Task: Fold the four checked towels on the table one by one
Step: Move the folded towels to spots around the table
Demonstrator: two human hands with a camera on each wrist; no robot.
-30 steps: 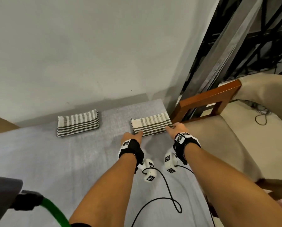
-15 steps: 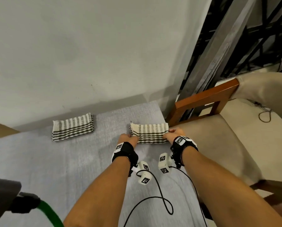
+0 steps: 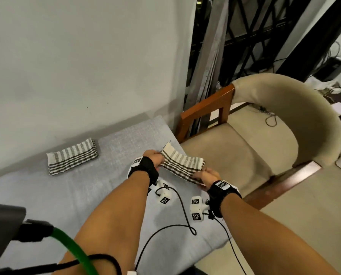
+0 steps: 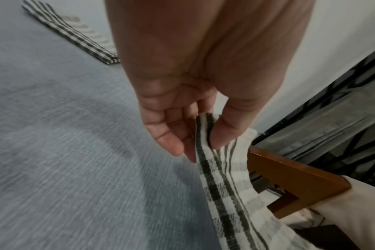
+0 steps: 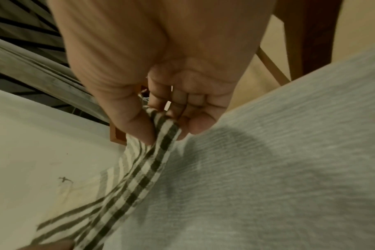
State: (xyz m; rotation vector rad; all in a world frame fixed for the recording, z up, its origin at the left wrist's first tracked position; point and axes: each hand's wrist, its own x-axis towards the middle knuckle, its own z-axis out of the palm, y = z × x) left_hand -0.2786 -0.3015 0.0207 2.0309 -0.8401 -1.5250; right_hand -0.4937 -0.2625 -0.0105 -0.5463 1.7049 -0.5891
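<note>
Nearest the person, black cables (image 3: 182, 219) loop across the grey cloth-covered bench (image 3: 46, 205), beside a green hose (image 3: 72, 249) at the near left corner. Just beyond, both forearms reach forward, each wrist wearing a black band with white marker cubes. The right hand (image 3: 207, 175) pinches one end of a folded checked towel (image 3: 182, 166) between thumb and fingers (image 5: 195, 125). The left hand (image 3: 155, 160) pinches the other end, thumb (image 4: 227, 130) pressed against the fingertips. The towel is cream with dark grey-green stripes crossing into checks, folded into a narrow layered band. It hangs lifted off the bench, slanting above the right edge near the far right corner. Farther back, towards the far edge by the wall, a second folded towel (image 3: 72, 158) lies flat in a neat rectangle. Past the right edge stands a beige padded chair (image 3: 264, 155) with wooden arms.
</note>
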